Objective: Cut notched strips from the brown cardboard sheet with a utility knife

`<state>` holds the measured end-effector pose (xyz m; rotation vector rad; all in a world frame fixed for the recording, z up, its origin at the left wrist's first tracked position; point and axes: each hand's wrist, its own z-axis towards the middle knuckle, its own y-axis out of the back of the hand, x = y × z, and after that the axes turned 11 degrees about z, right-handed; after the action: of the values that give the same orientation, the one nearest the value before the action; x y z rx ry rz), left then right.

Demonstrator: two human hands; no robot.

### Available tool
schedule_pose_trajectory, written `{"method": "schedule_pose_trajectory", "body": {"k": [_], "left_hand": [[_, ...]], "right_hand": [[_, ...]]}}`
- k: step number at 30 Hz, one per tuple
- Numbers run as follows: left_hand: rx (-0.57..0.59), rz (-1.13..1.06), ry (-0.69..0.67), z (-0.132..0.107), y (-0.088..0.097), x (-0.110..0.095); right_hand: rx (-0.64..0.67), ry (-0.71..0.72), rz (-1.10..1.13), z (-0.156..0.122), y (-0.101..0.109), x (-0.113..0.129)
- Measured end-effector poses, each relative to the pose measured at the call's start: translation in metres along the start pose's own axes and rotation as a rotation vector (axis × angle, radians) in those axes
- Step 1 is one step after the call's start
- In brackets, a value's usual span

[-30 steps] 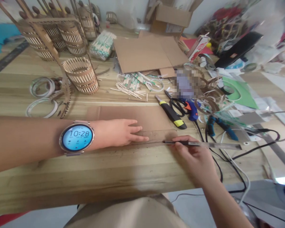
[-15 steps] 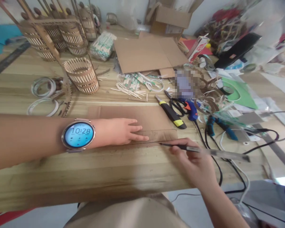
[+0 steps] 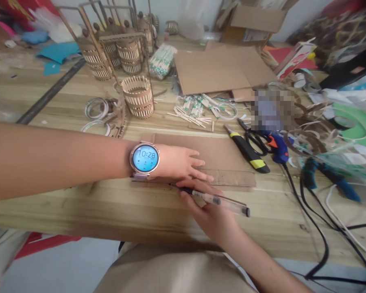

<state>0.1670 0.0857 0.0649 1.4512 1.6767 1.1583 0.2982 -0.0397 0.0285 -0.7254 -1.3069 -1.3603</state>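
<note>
My left hand (image 3: 183, 163) lies flat with fingers stretched out on a clear ruler (image 3: 228, 178) that rests along the near edge of a brown cardboard sheet (image 3: 213, 152). A round watch (image 3: 144, 159) is on that wrist. My right hand (image 3: 207, 209) is closed around a pen (image 3: 210, 198), its tip touching the cardboard's near edge just below my left fingers.
A black-and-yellow utility knife (image 3: 247, 149), scissors (image 3: 256, 138) and a blue glue gun (image 3: 277, 143) lie right of the sheet. Slatted wooden baskets (image 3: 138, 97), tape rolls (image 3: 96, 108), loose sticks (image 3: 192, 116), more cardboard (image 3: 213, 71) and black cables (image 3: 311, 211) crowd the wooden table (image 3: 79, 211).
My right hand has drawn the pen leftwards along the cardboard's near edge, from its right end to below my left fingers. The view has shifted left.
</note>
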Motion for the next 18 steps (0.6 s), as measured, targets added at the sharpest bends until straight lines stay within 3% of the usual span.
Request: {"method": "schedule_pose_trajectory", "body": {"k": [3, 8, 11, 14, 18], "left_hand": [[0.056, 0.049, -0.276, 0.002, 0.004, 0.001], [0.068, 0.083, -0.277, 0.003, 0.006, 0.000], [0.066, 0.066, -0.261, 0.001, 0.008, 0.000], [0.095, 0.091, -0.284, -0.001, 0.013, -0.001], [0.107, 0.139, -0.305, -0.005, 0.018, -0.001]], "right_hand": [[0.023, 0.027, 0.029, 0.004, -0.010, -0.001], [0.073, 0.046, 0.052, 0.008, -0.020, -0.004], [0.052, 0.062, -0.012, 0.007, -0.015, -0.003], [-0.012, 0.029, -0.134, -0.001, 0.006, -0.005], [-0.109, -0.106, -0.354, -0.024, 0.059, -0.011]]}}
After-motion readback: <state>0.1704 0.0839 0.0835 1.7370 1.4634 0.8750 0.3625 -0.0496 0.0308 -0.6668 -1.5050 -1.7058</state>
